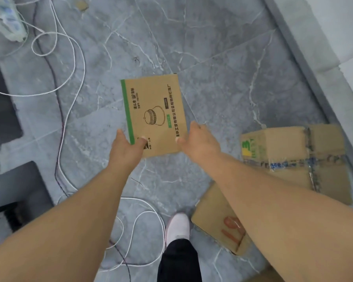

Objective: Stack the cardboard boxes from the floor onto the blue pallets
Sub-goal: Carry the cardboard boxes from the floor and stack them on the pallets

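Three cardboard boxes were in view. The first, a printed box (154,116) with a green stripe and a line drawing of a lamp, sat at the centre of the frame and was held between both hands above the grey marbled floor (212,58). The left hand (126,148) gripped its lower left corner, thumb on the printed face and the other fingers hidden behind the edge. The right hand (200,141) gripped its lower right edge, thumb on the face and fingers curled around the side.

The second, a taped box (293,157) with green and yellow lettering, lay on the floor at the right of the frame. The third, a plain box (214,218) with red marking, lay on the floor at lower right, partly covered by the right forearm.

Two cable types crossed the floor: white cables (73,64) looped at upper left and lower centre, and one dark cable (57,123) ran down the left side. One white shoe (178,227) stood at lower centre, just beside the plain box. Dark furniture (14,190) occupied the left edge. A plastic bag (8,19) lay at upper left. A pale wall base (314,47) ran along the upper right.
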Motion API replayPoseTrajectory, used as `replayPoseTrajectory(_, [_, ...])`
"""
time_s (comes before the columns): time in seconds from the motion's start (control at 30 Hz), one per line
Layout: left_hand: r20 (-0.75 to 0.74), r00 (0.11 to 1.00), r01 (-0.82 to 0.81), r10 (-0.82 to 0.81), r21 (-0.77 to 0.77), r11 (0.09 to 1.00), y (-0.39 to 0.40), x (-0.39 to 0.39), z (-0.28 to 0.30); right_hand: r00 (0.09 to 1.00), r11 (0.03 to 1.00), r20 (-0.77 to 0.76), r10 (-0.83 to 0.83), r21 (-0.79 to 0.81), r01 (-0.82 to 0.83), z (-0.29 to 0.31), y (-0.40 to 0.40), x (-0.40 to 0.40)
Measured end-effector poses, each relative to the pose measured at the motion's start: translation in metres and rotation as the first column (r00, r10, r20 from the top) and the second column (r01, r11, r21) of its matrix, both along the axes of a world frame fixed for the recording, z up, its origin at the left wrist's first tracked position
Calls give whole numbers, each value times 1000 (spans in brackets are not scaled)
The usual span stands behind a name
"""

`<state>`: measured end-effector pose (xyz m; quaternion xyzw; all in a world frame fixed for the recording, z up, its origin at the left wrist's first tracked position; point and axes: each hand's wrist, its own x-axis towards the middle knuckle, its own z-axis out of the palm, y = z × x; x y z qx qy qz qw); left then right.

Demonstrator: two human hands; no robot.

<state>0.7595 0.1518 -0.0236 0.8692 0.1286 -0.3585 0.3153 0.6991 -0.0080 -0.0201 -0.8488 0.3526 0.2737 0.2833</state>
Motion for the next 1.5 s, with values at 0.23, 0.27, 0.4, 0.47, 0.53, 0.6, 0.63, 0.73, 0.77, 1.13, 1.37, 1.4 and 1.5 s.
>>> replayPoseTrajectory(0.23, [-103, 985, -147, 140, -61, 987, -10, 15, -48, 996, 978, -30, -79, 191, 83, -46, -5, 9])
replayPoseTrajectory(0.27, [-100, 982, -168, 161, -69, 983, -11, 14, -49, 997, 975, -25, -79, 206, 83, -47, -5, 7])
replayPoseTrajectory(0.4, [-105, 978, -194, 183, -116, 974, -14, 0, -37, 992, 958, -43, -119, 256, 126, -37, -9, -10])
replayPoseTrajectory(0.47, [-105, 980, -185, 172, -133, 974, -18, -11, -22, 990, 955, -50, -129, 263, 137, -24, -13, -26])
replayPoseTrajectory(0.53, [-97, 982, -178, 164, -155, 972, -22, -26, -4, 986, 952, -53, -156, 257, 164, -6, -19, -44])
replayPoseTrajectory(0.6, [-103, 982, -174, 158, -178, 968, -28, -44, 18, 979, 946, -51, -197, 252, 204, 15, -25, -63])
replayPoseTrajectory(0.63, [-107, 981, -177, 159, -186, 966, -32, -54, 30, 973, 941, -49, -224, 250, 229, 26, -27, -73])
replayPoseTrajectory(0.73, [-112, 981, -179, 158, -205, 962, -43, -90, 68, 952, 923, -47, -303, 234, 305, 64, -32, -114])
replayPoseTrajectory(0.77, [-112, 984, -161, 139, -216, 963, -47, -103, 81, 945, 915, -43, -325, 236, 325, 76, -33, -130])
replayPoseTrajectory(1.13, [82, 983, 182, -163, -445, 877, -118, -277, 247, 780, 799, 197, -594, 256, 544, 241, -74, -341])
replayPoseTrajectory(1.37, [276, 876, 481, -396, -420, 770, -179, -418, 333, 556, 616, 268, -787, 397, 680, 308, -95, -506])
replayPoseTrajectory(1.4, [272, 859, 510, -433, -392, 766, -188, -438, 336, 533, 595, 266, -803, 409, 692, 309, -98, -528])
replayPoseTrajectory(1.5, [298, 782, 621, -548, -292, 728, -210, -492, 336, 484, 539, 240, -842, 422, 729, 302, -103, -584])
